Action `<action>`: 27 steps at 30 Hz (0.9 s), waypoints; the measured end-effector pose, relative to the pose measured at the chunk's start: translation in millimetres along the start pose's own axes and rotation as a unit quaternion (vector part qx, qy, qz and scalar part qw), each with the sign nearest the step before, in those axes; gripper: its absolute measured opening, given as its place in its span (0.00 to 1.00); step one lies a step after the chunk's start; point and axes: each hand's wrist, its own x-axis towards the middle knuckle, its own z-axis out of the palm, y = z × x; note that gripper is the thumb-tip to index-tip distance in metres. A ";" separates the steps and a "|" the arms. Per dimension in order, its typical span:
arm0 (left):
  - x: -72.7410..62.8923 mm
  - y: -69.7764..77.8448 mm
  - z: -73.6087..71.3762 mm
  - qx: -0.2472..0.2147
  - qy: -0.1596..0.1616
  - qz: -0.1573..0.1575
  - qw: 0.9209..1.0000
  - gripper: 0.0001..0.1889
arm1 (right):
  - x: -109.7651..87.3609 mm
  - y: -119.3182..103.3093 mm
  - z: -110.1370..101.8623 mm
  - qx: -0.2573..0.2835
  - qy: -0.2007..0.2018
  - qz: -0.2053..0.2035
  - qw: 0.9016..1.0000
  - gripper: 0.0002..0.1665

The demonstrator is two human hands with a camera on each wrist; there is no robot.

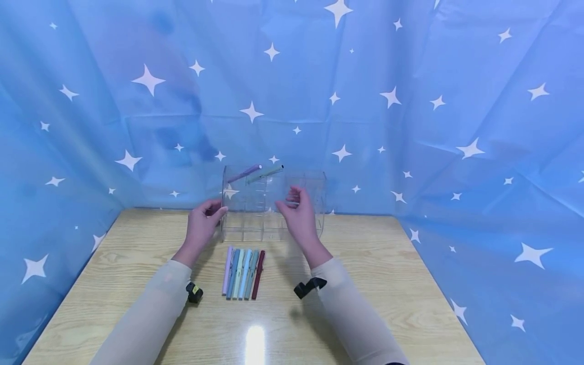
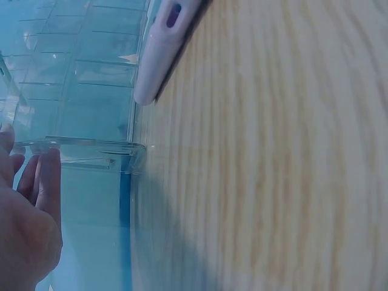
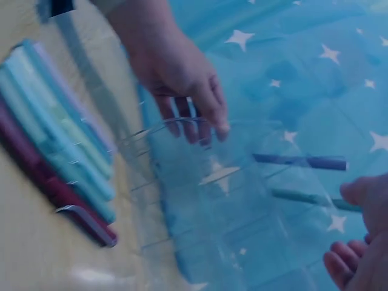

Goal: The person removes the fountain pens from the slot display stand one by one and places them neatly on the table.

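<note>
A clear plastic organizer [image 1: 254, 220] with many compartments stands at the back of the table. My left hand [image 1: 204, 221] holds its left side wall, thumb on one face and fingers on the other, as the right wrist view also shows. In front of the organizer's right half is my right hand [image 1: 301, 218], fingers loosely bent and nothing between them. A purple pen [image 1: 244, 173] and a green pen [image 1: 266, 174] lean slantwise in the top compartments. Before the organizer lies a row of pens, from a lilac pen [image 1: 227, 271] at left to a dark red pen [image 1: 258, 275] at right.
Between the end pens lie several blue and green ones, such as a light blue pen [image 1: 245, 274]. A blue curtain [image 1: 292, 91] with white stars hangs right behind the organizer and along both sides of the wooden table [image 1: 365, 289].
</note>
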 end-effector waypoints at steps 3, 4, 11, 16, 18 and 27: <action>0.2 0.3 -0.5 -0.003 -0.003 0.000 1.000 0.22 | 12.6 -7.0 5.2 0.008 0.010 0.016 1.000 0.38; 0.3 0.4 -0.7 -0.005 -0.003 0.001 1.000 0.22 | 16.8 -9.1 7.1 0.011 0.013 0.020 1.000 0.39; -0.1 1.6 -1.4 -0.004 0.002 0.004 1.000 0.21 | 43.5 -20.4 25.3 0.068 0.040 0.038 0.996 0.38; 0.1 2.6 -0.2 -0.011 -0.002 -0.002 1.000 0.20 | 55.0 -24.7 37.2 0.125 0.052 0.059 0.989 0.34; 0.3 2.1 0.3 -0.012 -0.004 -0.005 1.000 0.21 | 57.8 -26.1 40.4 0.135 0.055 0.064 0.987 0.30; 0.1 0.1 0.3 -0.012 0.001 -0.003 1.000 0.20 | 67.6 -21.7 54.5 0.144 0.076 0.056 0.985 0.17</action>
